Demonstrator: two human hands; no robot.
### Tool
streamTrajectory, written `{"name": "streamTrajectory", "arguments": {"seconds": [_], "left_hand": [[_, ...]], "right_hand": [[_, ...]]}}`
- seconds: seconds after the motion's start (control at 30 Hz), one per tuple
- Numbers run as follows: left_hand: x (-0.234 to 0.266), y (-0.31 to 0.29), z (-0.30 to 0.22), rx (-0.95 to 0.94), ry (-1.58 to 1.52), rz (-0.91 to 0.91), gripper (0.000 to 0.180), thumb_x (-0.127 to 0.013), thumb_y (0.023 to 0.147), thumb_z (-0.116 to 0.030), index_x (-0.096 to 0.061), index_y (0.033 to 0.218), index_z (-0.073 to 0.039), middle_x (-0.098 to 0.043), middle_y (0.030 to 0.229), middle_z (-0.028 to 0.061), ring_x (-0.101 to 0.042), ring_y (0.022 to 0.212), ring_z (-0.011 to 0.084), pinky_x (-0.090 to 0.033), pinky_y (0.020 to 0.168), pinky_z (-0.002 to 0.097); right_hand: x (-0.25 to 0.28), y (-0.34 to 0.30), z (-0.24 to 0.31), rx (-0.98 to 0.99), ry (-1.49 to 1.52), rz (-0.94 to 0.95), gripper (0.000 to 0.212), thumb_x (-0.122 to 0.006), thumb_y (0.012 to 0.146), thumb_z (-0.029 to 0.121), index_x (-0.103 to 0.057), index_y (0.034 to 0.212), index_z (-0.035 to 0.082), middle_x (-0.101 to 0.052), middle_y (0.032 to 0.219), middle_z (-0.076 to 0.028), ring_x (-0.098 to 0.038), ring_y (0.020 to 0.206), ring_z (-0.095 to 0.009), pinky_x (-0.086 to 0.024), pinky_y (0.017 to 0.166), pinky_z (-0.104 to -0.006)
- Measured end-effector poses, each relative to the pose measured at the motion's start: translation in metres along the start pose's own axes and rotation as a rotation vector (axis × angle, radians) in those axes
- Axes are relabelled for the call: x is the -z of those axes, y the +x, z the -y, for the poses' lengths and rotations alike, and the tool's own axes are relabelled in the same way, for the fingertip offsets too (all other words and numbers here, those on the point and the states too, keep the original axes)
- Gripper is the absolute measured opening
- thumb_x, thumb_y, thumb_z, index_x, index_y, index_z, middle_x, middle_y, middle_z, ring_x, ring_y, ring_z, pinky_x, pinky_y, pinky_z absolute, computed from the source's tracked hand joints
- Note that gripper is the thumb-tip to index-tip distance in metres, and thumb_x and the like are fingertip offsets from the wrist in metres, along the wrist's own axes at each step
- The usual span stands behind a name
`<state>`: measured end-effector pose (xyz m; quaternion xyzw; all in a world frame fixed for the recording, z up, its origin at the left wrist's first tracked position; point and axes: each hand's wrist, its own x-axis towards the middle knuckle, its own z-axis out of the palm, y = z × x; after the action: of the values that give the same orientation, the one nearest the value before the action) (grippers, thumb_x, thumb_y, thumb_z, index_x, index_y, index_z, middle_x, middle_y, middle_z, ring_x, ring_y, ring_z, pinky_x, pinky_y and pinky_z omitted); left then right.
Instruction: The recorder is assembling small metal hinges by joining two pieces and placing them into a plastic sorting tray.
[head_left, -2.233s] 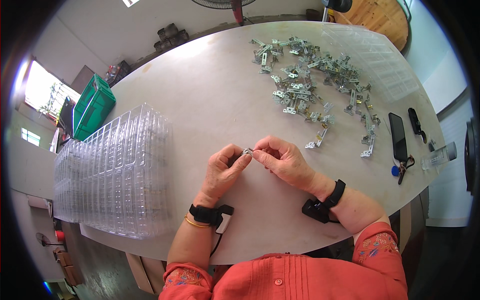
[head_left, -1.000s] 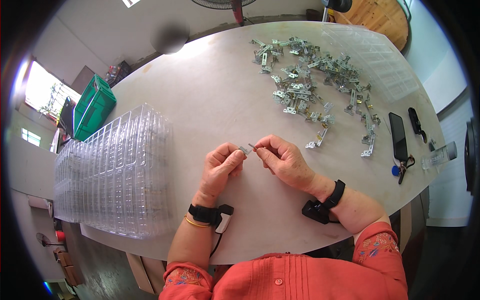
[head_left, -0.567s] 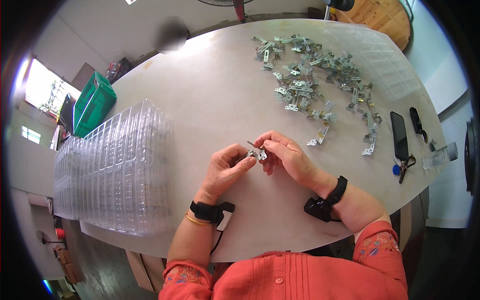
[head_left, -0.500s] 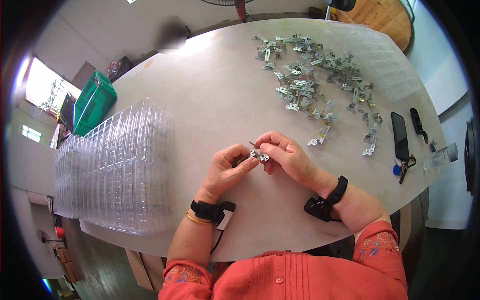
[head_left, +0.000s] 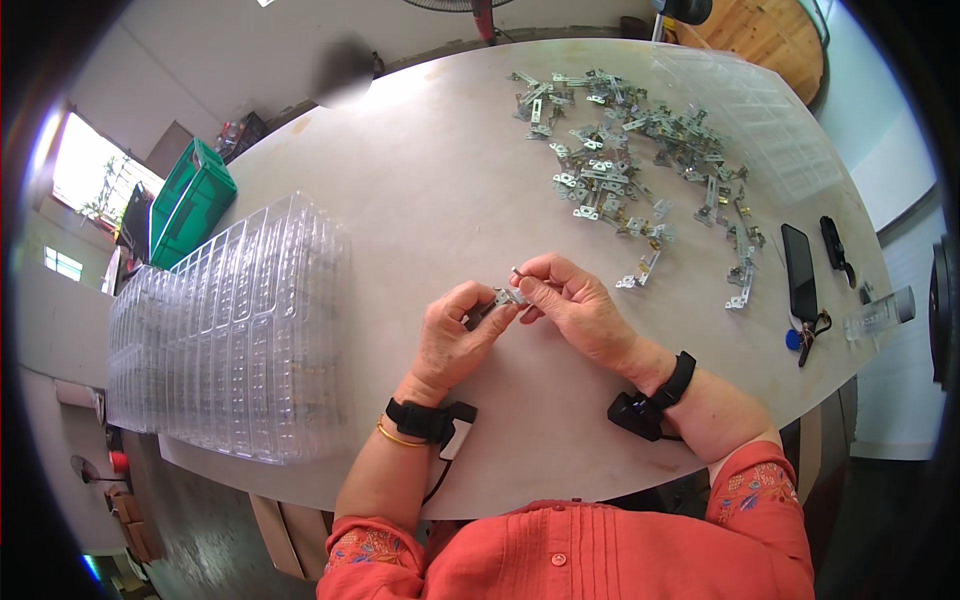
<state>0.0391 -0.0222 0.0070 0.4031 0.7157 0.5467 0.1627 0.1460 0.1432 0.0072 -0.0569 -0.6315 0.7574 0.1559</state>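
Note:
My left hand (head_left: pixel 455 335) is closed, its thumb and fingers pinching a small silvery metal bracket (head_left: pixel 505 297) above the table. Right beside it, my right hand (head_left: pixel 572 305) is closed too, its fingers at the bracket's far side. A thin metal rod-like piece (head_left: pixel 517 272) pokes out between the right thumb and index finger; its lower part is hidden by the fingers. Similar metal brackets (head_left: pixel 600 180) lie in a loose heap on the far right of the table.
Stacked clear plastic trays (head_left: pixel 250 340) stand at the left, with a green crate (head_left: pixel 190 200) behind them. More clear trays (head_left: pixel 760 120) lie at the far right. A phone (head_left: pixel 798 270), dark-handled object (head_left: pixel 835 245) and clear bottle (head_left: pixel 880 313) rest along the right of the pale table (head_left: pixel 420 200).
The bracket has turned and tilted between my fingers. My right hand has shifted slightly, and the rod-like piece now stands more upright.

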Motion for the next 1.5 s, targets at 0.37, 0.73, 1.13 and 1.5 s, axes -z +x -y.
{"name": "streamTrajectory", "arguments": {"seconds": [0.37,0.73,1.13,1.5], "left_hand": [[-0.001,0.001,-0.005,-0.103,0.036,-0.067,0.016,-0.068,0.093,-0.015,-0.065,0.101,-0.001,-0.063,0.083,0.0006,-0.054,0.076,0.0074,-0.046,0.070,0.0233],[0.009,0.000,-0.004,0.222,-0.282,0.096,0.023,-0.058,0.099,-0.017,-0.065,0.111,0.001,-0.066,0.092,0.0018,-0.059,0.078,0.0080,-0.050,0.072,0.0222],[-0.003,0.002,0.014,0.098,-0.385,-0.121,0.028,-0.067,0.093,-0.001,-0.058,0.120,0.000,-0.063,0.101,0.0027,-0.062,0.087,0.0089,-0.054,0.079,0.0246],[-0.006,0.005,0.013,0.051,-0.235,-0.083,0.032,-0.073,0.088,0.000,-0.061,0.117,-0.003,-0.061,0.096,-0.0019,-0.055,0.083,0.0043,-0.047,0.074,0.0197]], "right_hand": [[-0.002,-0.001,0.005,-0.083,0.059,-0.053,0.013,-0.055,0.103,0.012,-0.060,0.108,0.001,-0.066,0.093,-0.006,-0.066,0.081,-0.012,-0.059,0.074,-0.0281],[0.004,0.005,-0.003,0.036,0.077,-0.134,0.013,-0.057,0.102,0.012,-0.060,0.109,0.002,-0.064,0.093,-0.004,-0.066,0.083,-0.011,-0.059,0.077,-0.0277],[-0.003,-0.006,0.018,-0.119,-0.170,-0.055,0.016,-0.061,0.100,0.017,-0.065,0.109,0.004,-0.063,0.079,0.001,-0.056,0.065,-0.004,-0.047,0.057,-0.0221],[-0.003,-0.007,0.011,-0.151,-0.163,-0.062,0.014,-0.057,0.101,0.016,-0.062,0.105,0.004,-0.061,0.069,0.001,-0.054,0.059,-0.005,-0.046,0.054,-0.0234]]}}
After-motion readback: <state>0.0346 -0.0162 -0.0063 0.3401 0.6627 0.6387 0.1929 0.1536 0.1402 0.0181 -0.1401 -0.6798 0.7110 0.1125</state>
